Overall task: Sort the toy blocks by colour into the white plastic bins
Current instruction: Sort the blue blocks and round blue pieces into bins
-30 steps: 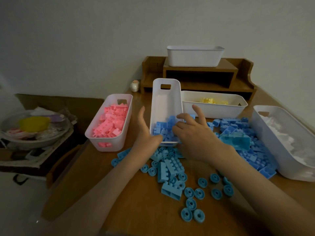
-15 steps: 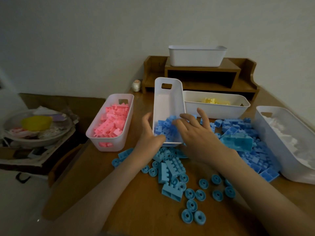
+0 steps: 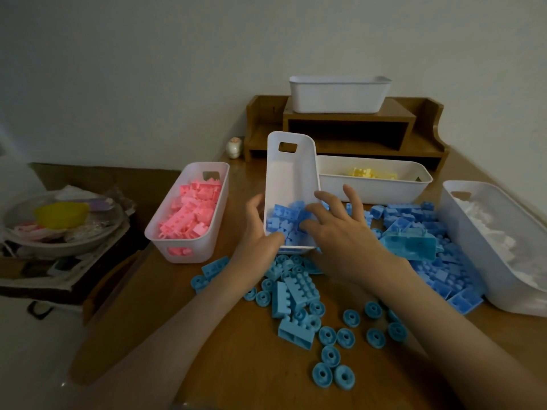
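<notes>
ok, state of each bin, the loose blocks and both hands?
blue bin: partly filled, blocks heaped at near end
pink bin: upright, roughly half full
yellow bin: upright, few yellow blocks
right bin: holds white blocks
top bin: on shelf, contents hidden
loose blue blocks: scattered on table, unsorted
left hand: grips blue bin's near corner
right hand: open, fingers spread on blocks in blue bin
</notes>
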